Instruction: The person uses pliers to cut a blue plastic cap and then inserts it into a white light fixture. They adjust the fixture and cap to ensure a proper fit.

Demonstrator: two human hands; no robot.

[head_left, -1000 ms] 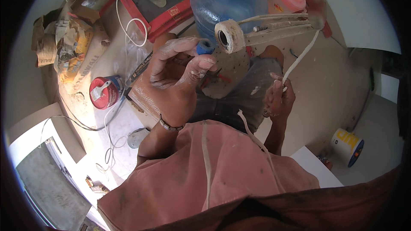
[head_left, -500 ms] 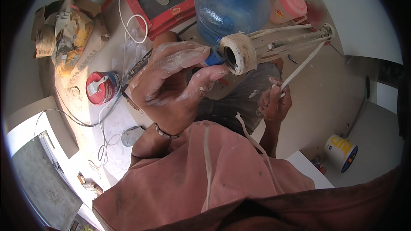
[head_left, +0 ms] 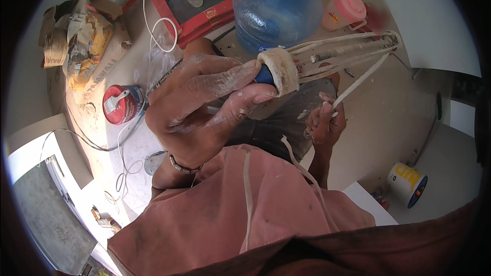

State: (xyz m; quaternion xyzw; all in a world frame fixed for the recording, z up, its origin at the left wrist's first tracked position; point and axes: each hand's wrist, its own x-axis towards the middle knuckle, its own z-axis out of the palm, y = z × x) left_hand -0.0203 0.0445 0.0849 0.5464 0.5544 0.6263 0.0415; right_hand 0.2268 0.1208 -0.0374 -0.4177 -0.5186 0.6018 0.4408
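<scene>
Blue plug (head_left: 264, 75): at the left opening of the plaster-crusted ring (head_left: 286, 71), its far part hidden; seating depth cannot be told. Left hand (head_left: 209, 89): narrow pinch, thumb and forefinger on the plug, thumb tip beside the ring's near edge. Cage rods (head_left: 335, 53) run right from the ring to a bent end. From there a white-crusted handle rod (head_left: 360, 83) slopes back nearer to the right hand (head_left: 326, 122), fingers closed round it.

Edges and room: blue water jug (head_left: 276, 13) lies beyond the ring, with the pink lidded pitcher (head_left: 348, 10) to its right. Bare floor (head_left: 381, 117) opens right of the right hand, as far as the white bucket (head_left: 407, 184). Red-lidded tub (head_left: 120, 105), brush on top, well apart at left.

Change: one second ago plug and ring stood apart, the ring's hole in view; now plug and fingers cover it. Right hand's grip unchanged.
</scene>
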